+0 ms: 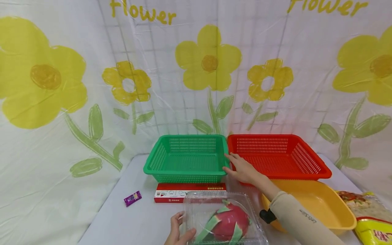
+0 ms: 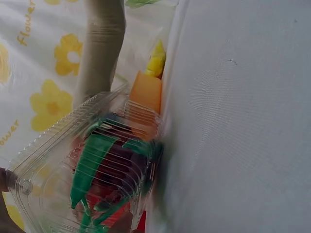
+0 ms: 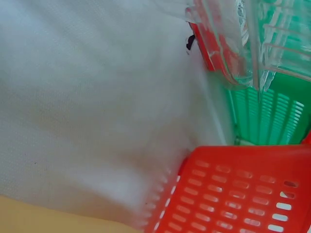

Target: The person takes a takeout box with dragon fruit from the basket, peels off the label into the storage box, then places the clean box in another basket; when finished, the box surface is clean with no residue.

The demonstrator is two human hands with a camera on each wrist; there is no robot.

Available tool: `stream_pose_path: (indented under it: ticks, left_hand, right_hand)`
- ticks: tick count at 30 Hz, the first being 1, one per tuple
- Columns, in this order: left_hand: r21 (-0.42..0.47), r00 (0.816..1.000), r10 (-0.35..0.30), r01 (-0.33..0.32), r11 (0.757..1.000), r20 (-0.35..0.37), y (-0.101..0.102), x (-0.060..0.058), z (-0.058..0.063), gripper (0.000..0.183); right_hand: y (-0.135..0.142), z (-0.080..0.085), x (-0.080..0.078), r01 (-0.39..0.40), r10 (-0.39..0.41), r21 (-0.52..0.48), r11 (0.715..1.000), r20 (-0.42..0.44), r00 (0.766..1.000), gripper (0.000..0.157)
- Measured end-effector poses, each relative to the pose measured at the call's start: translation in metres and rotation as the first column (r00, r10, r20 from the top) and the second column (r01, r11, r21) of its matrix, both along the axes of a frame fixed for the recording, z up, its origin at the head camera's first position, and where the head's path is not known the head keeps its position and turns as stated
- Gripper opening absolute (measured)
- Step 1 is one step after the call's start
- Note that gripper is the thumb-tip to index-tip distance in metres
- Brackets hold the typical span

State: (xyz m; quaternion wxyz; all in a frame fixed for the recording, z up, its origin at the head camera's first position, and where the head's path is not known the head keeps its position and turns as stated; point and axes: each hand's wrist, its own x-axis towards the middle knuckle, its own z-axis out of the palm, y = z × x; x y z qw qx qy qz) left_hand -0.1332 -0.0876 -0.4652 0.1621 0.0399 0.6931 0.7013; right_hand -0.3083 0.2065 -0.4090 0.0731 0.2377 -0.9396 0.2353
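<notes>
My left hand point(image 1: 179, 233) grips the left edge of a clear plastic box point(image 1: 196, 204), thumb on top. Inside the box lies a pink dragon fruit point(image 1: 230, 221) with green scales; in the left wrist view the fruit point(image 2: 92, 165) shows through the ribbed plastic. My right hand point(image 1: 245, 170) reaches out, fingers spread and holding nothing, where the green basket point(image 1: 183, 177) meets the red basket point(image 1: 275, 177). Its fingertips are right at the green basket's right rim. In the right wrist view the red basket point(image 3: 233, 189) fills the lower right, and that hand is out of sight.
Under the green basket's front edge lies a red and white carton point(image 1: 168, 193), partly behind the plastic box. A small purple packet point(image 1: 133, 198) lies at left. The yellow basin point(image 1: 324, 204) sits below my right sleeve, with a yellow food bag point(image 1: 373, 228) at far right.
</notes>
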Motion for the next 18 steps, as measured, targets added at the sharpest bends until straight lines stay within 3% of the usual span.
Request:
stream_pose_path:
  ticks: [2, 4, 8, 12, 18]
  left_hand:
    - [-0.008, 0.997, -0.007, 0.006, 1.0, -0.082, 0.0, 0.002, 0.001, 0.084]
    - [-0.035, 0.982, -0.025, 0.019, 0.999, -0.186, -0.001, 0.003, 0.001, 0.085]
    - [-0.197, 0.943, -0.098, 0.035, 0.98, -0.319, -0.003, 0.006, 0.003, 0.072]
    - [-0.332, 0.927, -0.147, 0.026, 0.943, -0.344, -0.003, 0.007, 0.006, 0.059]
    - [-0.322, 0.932, -0.155, 0.044, 0.946, -0.329, -0.005, 0.006, 0.011, 0.054]
  right_hand:
    - [0.0, 0.0, 0.0, 0.001, -0.001, -0.001, 1.0, -0.002, 1.0, 0.067]
    - [0.0, 0.0, 0.0, -0.003, 0.003, -0.004, 1.0, -0.005, 1.0, 0.066]
    - [0.0, 0.0, 0.002, -0.002, 0.002, -0.007, 1.0, 0.006, 1.0, 0.066]
    - [-0.001, 0.0, 0.003, -0.009, 0.009, -0.002, 1.0, 0.009, 1.0, 0.065]
    - [-0.002, 0.001, 0.003, -0.011, 0.011, -0.013, 1.0, 0.001, 1.0, 0.064]
